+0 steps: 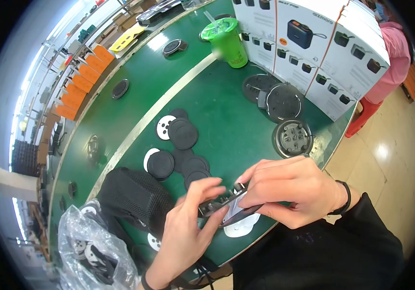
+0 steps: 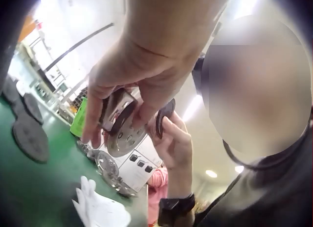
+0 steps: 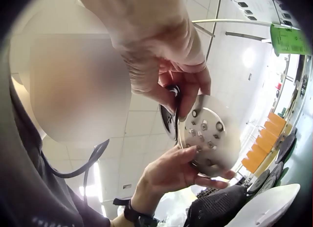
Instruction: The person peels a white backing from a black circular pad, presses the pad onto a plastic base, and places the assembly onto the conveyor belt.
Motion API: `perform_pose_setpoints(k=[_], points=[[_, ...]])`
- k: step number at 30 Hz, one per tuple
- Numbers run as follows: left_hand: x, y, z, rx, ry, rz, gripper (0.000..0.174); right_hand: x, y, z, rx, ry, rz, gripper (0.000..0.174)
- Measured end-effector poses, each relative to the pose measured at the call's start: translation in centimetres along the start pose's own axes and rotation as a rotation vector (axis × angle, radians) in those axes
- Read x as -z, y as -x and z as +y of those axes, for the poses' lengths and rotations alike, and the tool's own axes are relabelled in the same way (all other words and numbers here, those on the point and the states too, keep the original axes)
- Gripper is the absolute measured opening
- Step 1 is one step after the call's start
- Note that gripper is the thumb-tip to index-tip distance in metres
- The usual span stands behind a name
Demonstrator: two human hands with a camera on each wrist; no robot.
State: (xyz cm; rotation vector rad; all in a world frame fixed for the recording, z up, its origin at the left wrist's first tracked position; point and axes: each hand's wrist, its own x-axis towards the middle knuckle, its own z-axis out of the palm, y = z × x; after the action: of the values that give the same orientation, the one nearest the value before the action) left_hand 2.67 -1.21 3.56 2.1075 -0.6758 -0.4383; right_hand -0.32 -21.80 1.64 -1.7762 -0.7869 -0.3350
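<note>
In front of the body, my left hand [image 1: 183, 229] holds a round plate [image 3: 208, 134] with small posts and ring-shaped holes on its face. The plate is tilted nearly on edge between both hands. My right hand [image 1: 294, 193] pinches a thin black disc [image 2: 166, 117] between thumb and fingers, close beside the plate's rim. That disc stands at an angle to the plate in the right wrist view. Below the hands lies a white glove [image 2: 100, 207] on the green table [image 1: 222, 108]. Several black round pads [image 1: 183, 134] lie overlapping just beyond the left hand, with white holed discs [image 1: 164, 124] among them.
A black mesh bag [image 1: 135, 193] and a clear plastic bag [image 1: 96, 251] of parts sit at left. Round dark assemblies [image 1: 285, 102] lie on the right, before stacked printed boxes [image 1: 309, 43]. A green cup [image 1: 229, 46] with a straw stands at the back. A person in pink [image 1: 395, 58] is beyond.
</note>
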Motion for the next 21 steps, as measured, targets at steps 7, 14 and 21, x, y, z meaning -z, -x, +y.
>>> perform_pose_setpoints(k=[7,14,21], points=[[0.0,0.1,0.2,-0.025,0.233,0.361,0.027,1.7,-1.2,-0.1,0.064,0.066,0.173,0.017],[-1.3,-0.1,-0.8,0.055,1.085,0.423,0.016,-2.3,0.5,-0.5,-0.035,-0.124,0.180,0.024],[-1.6,1.7,0.8,0.054,0.710,0.285,0.057,-1.5,0.3,0.1,0.124,0.153,0.199,0.029]])
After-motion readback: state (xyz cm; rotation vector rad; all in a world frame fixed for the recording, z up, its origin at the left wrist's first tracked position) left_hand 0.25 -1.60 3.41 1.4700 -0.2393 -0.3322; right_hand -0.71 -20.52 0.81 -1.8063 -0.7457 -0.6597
